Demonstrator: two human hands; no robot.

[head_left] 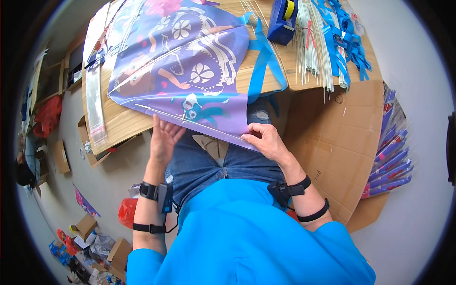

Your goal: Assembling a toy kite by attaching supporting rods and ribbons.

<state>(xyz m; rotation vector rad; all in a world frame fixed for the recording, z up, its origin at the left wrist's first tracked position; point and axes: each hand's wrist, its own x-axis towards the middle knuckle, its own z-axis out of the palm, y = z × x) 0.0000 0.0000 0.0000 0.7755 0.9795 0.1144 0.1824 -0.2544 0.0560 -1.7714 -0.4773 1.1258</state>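
Observation:
A purple printed kite [218, 111] of thin sheet lies over the table's near edge, its near side hanging over my lap. A thin white rod [161, 112] runs along that near side. My right hand [267, 141] pinches the kite's near right corner between thumb and fingers. Under the near edge, left of the middle, my left hand [164, 140] is open, palm up, its fingertips touching or just beneath the sheet. Blue ribbon [259, 61] trails from the kite's right side onto the table.
On the wooden table [107, 121] stand a blue tape dispenser [281, 23], bundled white rods [308, 52] and blue ribbons [354, 47]. A clear plastic sleeve [95, 99] lies at left. A large cardboard box [332, 147] stands at right, with packed purple kites [392, 156] beside it.

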